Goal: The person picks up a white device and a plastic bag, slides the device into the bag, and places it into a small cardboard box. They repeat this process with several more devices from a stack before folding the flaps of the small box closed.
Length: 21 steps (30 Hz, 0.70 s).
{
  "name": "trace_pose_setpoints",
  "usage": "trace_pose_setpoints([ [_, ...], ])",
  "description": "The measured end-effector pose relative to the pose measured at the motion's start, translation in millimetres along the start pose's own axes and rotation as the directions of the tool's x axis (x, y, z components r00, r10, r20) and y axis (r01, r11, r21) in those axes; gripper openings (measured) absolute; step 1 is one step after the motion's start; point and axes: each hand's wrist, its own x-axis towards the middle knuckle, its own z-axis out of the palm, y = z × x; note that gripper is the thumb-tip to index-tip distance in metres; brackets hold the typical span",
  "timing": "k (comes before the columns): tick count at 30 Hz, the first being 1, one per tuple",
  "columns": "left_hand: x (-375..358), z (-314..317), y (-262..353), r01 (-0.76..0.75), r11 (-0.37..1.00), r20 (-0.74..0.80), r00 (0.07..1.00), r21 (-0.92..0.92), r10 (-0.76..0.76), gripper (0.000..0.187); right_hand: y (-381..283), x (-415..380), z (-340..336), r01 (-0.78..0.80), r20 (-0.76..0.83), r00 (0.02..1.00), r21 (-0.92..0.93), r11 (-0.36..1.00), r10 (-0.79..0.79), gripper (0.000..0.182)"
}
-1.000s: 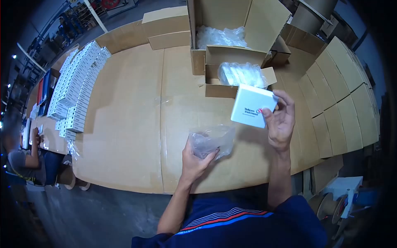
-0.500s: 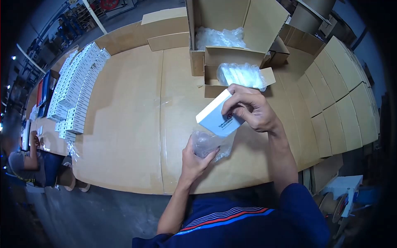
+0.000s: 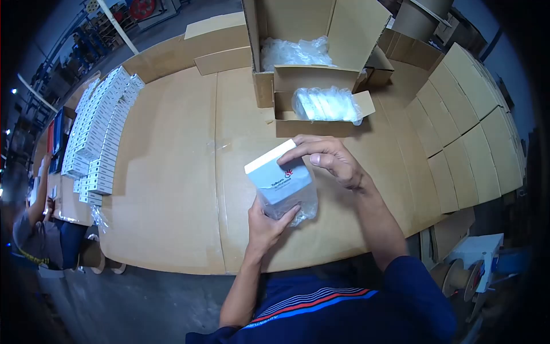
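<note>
A small white box (image 3: 281,182) with dark printing and a red logo stands tilted, its lower part inside a clear plastic bubble-wrap pouch (image 3: 306,204). My left hand (image 3: 269,225) grips the pouch from below, thumb across its front. Up at the box's top right edge is my right hand (image 3: 335,162), with one finger over the front face and others behind the edge. The fingers behind the box are partly hidden.
Stacked white boxes (image 3: 103,129) line the table's left side. An open carton (image 3: 312,127) of wrapped items stands ahead, before a larger carton (image 3: 264,92) holding bubble wrap. Brown cartons (image 3: 458,137) are stacked at right. Another person (image 3: 40,229) sits far left.
The white box has moved down and left, and its lower part is now in the pouch. My right hand has followed it, its grip loosened, with the index finger straighter.
</note>
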Motion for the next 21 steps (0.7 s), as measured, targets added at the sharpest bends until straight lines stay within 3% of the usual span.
trace_pose_setpoints([
  [7,2,-5,2,-0.047,0.999,0.024,0.999,-0.009,0.047,0.055,23,-21,4,-0.136,-0.114,0.982,0.118,0.984,0.150,0.050],
  [10,2,-9,-14,0.051,0.953,0.034,0.999,-0.298,-0.043,0.043,22,-29,10,-0.209,-0.119,0.967,0.135,0.969,0.225,0.044],
  [13,2,-7,-28,0.123,0.808,0.045,0.992,-0.576,-0.119,0.041,27,-38,16,-0.261,-0.111,0.951,0.216,0.941,0.289,0.046],
  [17,5,-1,-30,0.089,0.864,-0.042,0.991,-0.496,-0.126,0.045,41,-52,38,-0.161,-0.413,0.850,0.389,0.907,0.328,0.049],
  [18,5,2,-29,0.069,0.849,-0.063,0.991,-0.524,-0.120,0.045,54,-60,42,-0.178,-0.459,0.791,0.458,0.871,0.404,0.036],
  [21,9,1,-31,0.040,0.876,-0.098,0.990,-0.481,-0.099,0.045,75,-77,56,-0.153,-0.484,0.729,0.574,0.804,0.484,0.024],
])
